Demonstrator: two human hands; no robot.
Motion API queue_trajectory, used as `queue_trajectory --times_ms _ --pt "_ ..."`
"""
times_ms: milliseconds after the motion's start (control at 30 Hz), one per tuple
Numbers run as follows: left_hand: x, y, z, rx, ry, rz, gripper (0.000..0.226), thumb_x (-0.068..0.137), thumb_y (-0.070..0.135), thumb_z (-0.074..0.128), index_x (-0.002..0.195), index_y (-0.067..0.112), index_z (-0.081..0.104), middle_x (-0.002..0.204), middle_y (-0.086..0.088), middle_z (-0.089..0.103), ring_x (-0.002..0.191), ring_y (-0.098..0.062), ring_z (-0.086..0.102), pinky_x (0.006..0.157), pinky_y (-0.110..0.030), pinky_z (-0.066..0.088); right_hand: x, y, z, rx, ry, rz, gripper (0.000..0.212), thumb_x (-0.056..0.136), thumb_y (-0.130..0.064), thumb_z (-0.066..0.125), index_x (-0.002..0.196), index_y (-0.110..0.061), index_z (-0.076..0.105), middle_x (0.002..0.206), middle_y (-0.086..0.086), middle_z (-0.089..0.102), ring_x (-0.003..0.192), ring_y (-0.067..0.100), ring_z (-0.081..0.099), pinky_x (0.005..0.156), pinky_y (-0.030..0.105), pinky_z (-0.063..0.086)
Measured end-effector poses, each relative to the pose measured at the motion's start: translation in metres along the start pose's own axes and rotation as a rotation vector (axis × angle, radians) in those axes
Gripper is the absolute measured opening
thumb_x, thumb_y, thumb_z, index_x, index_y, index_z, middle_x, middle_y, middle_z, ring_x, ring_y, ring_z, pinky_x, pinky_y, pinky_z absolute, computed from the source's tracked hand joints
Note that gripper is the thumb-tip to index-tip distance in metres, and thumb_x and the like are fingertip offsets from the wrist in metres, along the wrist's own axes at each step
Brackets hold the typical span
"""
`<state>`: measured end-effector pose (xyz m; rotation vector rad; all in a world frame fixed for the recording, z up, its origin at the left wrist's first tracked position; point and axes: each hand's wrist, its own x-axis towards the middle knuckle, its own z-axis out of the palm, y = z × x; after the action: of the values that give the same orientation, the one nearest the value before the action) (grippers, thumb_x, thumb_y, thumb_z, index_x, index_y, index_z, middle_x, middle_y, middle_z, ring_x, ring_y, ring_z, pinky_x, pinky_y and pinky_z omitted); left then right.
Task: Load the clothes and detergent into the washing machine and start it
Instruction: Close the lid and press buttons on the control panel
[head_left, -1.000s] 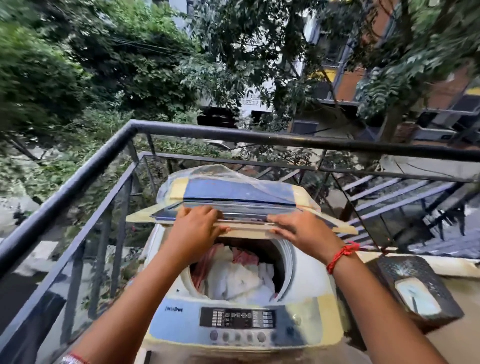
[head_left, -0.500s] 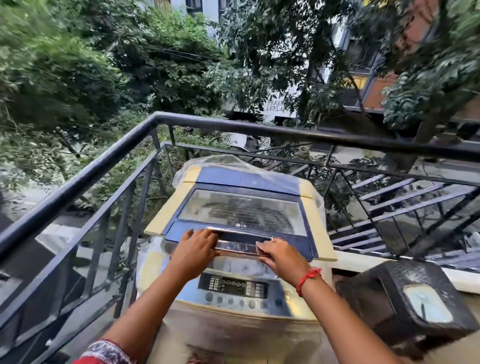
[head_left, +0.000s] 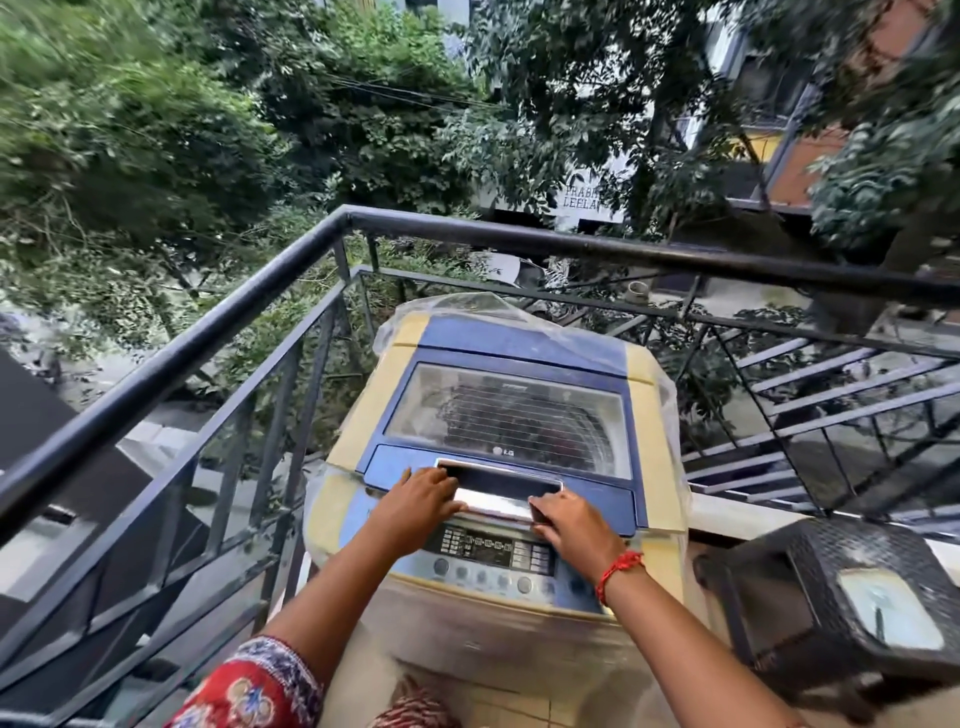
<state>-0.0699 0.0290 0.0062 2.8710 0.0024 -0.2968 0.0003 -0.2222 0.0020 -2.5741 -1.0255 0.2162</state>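
A top-loading washing machine (head_left: 519, 335), blue and yellowed cream, stands in the balcony corner with its glass-windowed lid (head_left: 509, 415) lying flat and closed. My left hand (head_left: 415, 501) rests with its fingers on the left end of the lid's chrome handle (head_left: 496, 496). At the handle's right end my right hand (head_left: 569, 525), with a red thread on the wrist, presses down. The control panel (head_left: 493, 552) with its buttons lies just below both hands. The clothes are hidden under the lid. No detergent is in view.
A black metal railing (head_left: 208, 332) runs close along the left and behind the machine. Clear plastic sheeting (head_left: 467, 306) drapes the machine's back. A dark woven stool (head_left: 841, 587) stands close on the right. Metal stairs (head_left: 831, 384) descend beyond the railing.
The lid, held half-raised over the white and pink clothes a second ago, has come down flat and closed. Both hands followed it down and stay on the handle.
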Motion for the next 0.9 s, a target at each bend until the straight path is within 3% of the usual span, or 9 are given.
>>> queue_trajectory --times_ms 100,233,333,467,533,600,667,833,900 --pt "0.000 -0.002 0.001 -0.016 -0.040 0.000 0.033 0.102 0.038 0.035 0.118 0.019 0.056 0.125 -0.003 0.050 0.123 -0.022 0.045 0.109 -0.054 0.028 0.001 0.002 0.001 0.009 -0.002 -0.005 0.034 0.091 -0.024 0.063 0.123 -0.012 0.061 0.109 0.006 0.066 0.105 0.022 0.056 0.094 0.033 0.048" --pt "0.001 0.003 0.008 -0.042 -0.026 -0.097 0.040 0.100 0.044 0.037 0.127 0.022 0.058 0.139 0.002 0.050 0.134 -0.015 0.041 0.116 -0.059 0.004 0.002 0.003 0.004 0.084 -0.020 0.028 0.028 0.097 -0.032 0.052 0.105 -0.012 0.069 0.099 0.005 0.071 0.096 0.021 0.059 0.084 0.037 0.050" --pt "0.003 0.005 0.015 -0.059 -0.018 -0.130 0.042 0.100 0.045 0.036 0.130 0.022 0.057 0.141 0.004 0.050 0.137 -0.012 0.037 0.116 -0.058 0.001 0.002 0.002 0.006 0.123 -0.033 0.060 0.028 0.099 -0.030 0.048 0.102 -0.015 0.071 0.099 0.003 0.072 0.095 0.020 0.059 0.083 0.034 0.049" --pt "0.010 0.004 0.018 -0.208 -0.027 -0.144 0.034 0.101 0.032 0.044 0.121 0.013 0.062 0.134 -0.003 0.057 0.136 -0.017 0.040 0.114 -0.054 0.014 0.002 0.005 0.010 0.130 -0.029 0.081 0.028 0.100 -0.027 0.046 0.104 -0.015 0.070 0.101 0.002 0.071 0.097 0.018 0.057 0.083 0.026 0.043" --pt "0.014 0.002 0.021 -0.263 -0.028 -0.172 0.028 0.098 0.026 0.052 0.117 0.011 0.065 0.133 -0.007 0.059 0.132 -0.022 0.045 0.109 -0.045 0.028 0.003 0.006 0.012 0.148 -0.047 0.103 0.028 0.100 -0.027 0.045 0.103 -0.014 0.070 0.100 0.003 0.070 0.097 0.018 0.057 0.084 0.028 0.045" --pt "0.018 0.000 0.021 -0.301 0.007 -0.228 0.028 0.093 0.026 0.060 0.116 0.013 0.069 0.129 -0.009 0.063 0.120 -0.026 0.056 0.094 -0.030 0.039 0.001 0.005 0.014 0.151 -0.057 0.130 0.028 0.100 -0.027 0.044 0.101 -0.013 0.068 0.098 0.005 0.070 0.097 0.020 0.057 0.084 0.032 0.046" --pt "0.020 0.002 0.015 -0.320 0.002 -0.271 0.028 0.091 0.024 0.065 0.117 0.012 0.069 0.119 -0.010 0.069 0.110 -0.025 0.063 0.079 -0.018 0.038 0.000 0.003 0.014 0.168 -0.060 0.133 0.028 0.100 -0.026 0.044 0.104 -0.011 0.068 0.099 0.006 0.070 0.097 0.021 0.058 0.084 0.029 0.045" --pt "0.030 0.002 0.004 -0.287 -0.019 -0.316 0.028 0.079 0.030 0.077 0.104 0.018 0.075 0.100 -0.009 0.074 0.093 -0.025 0.067 0.077 -0.029 0.048 -0.003 0.017 -0.016 0.365 -0.072 0.242 0.019 0.091 -0.018 0.063 0.106 -0.015 0.073 0.099 -0.006 0.072 0.089 0.002 0.062 0.076 0.005 0.043" --pt "0.030 0.002 0.005 -0.319 0.009 -0.319 0.028 0.076 0.025 0.079 0.103 0.019 0.075 0.094 -0.008 0.073 0.091 -0.025 0.068 0.075 -0.032 0.051 -0.010 0.036 -0.024 0.374 0.037 0.351 0.020 0.080 -0.014 0.074 0.100 -0.012 0.074 0.092 -0.004 0.072 0.083 0.003 0.063 0.079 0.010 0.048"
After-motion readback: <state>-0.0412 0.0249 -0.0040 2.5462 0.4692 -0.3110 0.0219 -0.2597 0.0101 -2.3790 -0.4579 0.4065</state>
